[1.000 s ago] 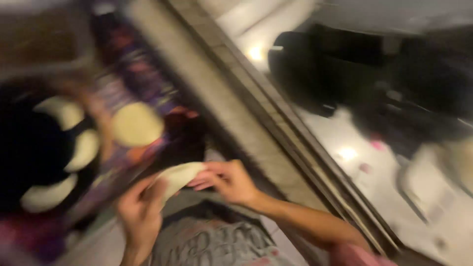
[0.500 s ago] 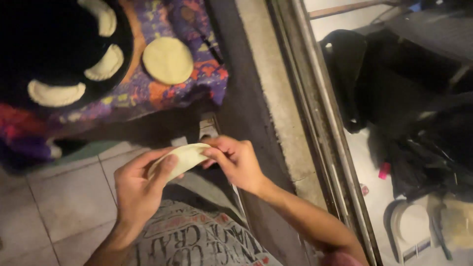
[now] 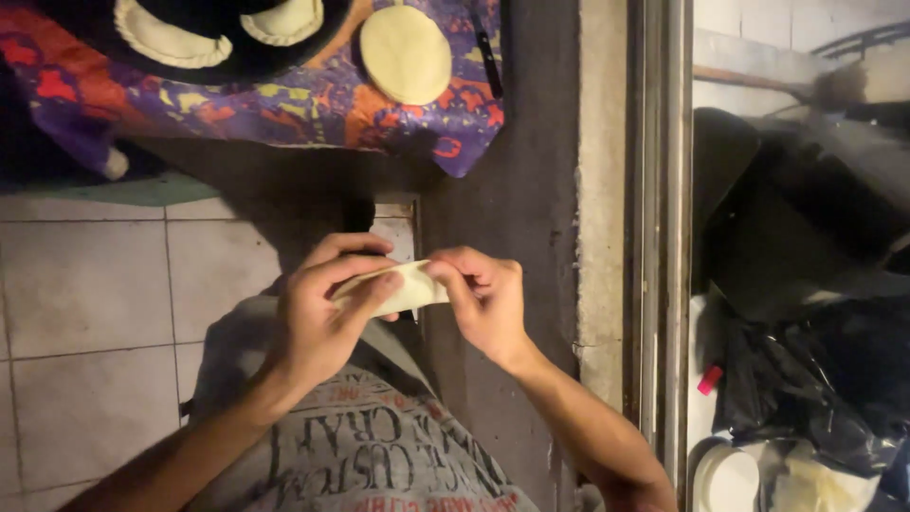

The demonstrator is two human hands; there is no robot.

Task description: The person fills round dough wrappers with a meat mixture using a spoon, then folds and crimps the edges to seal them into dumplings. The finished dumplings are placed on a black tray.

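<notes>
Pale folded dough piece (image 3: 398, 289), mid-air.

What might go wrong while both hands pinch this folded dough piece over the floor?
The folded pale dough piece is held in the air only by the left hand and right hand, over the tiled floor; a slip could drop it. Uneven pinching may tear its edge.

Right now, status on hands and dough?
Left hand and right hand both pinch folded dough piece. Flat dough round on patterned cloth. Nothing obstructing.
</notes>
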